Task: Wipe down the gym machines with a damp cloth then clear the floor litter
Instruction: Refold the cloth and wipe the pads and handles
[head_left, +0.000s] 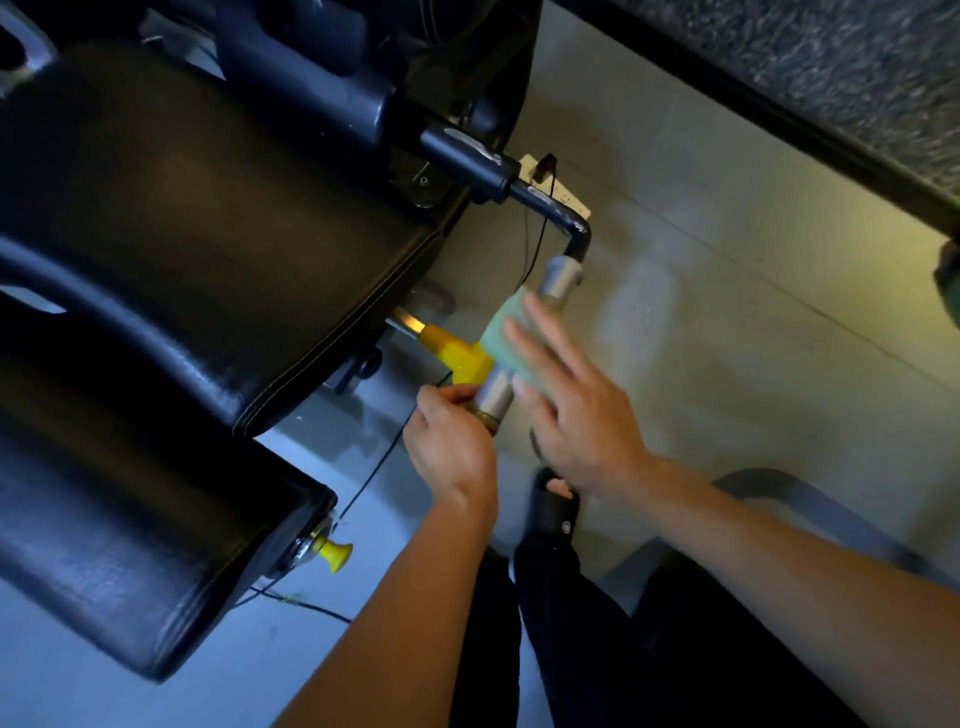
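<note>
The person is bent over a gym machine, working on its grey metal handle (524, 343) beside the black seat pad (208, 234). The right hand (576, 415) lies flat, fingers (545, 332) straight and slightly spread, pressing a pale green cloth (501, 332) against the middle of the handle. An open palm like that spreads the cloth round the tube, I'd say, so more metal is wiped per pass. Just below those fingers, the left hand (452, 441) has its fingers curled round the handle's lower end, clamped there, probably to stop the bar swinging while the other hand rubs. The yellow joint (457, 356) meets the handle right under the cloth, between the two hands. Above the right fingertips the upper end of the handle shows bare, leading into the black bent bar (561, 218). A thin black cord (374, 473) trails over the floor (727, 338) past the left wrist. No litter has been tackled, as far as I can see; the wiping comes first.
</note>
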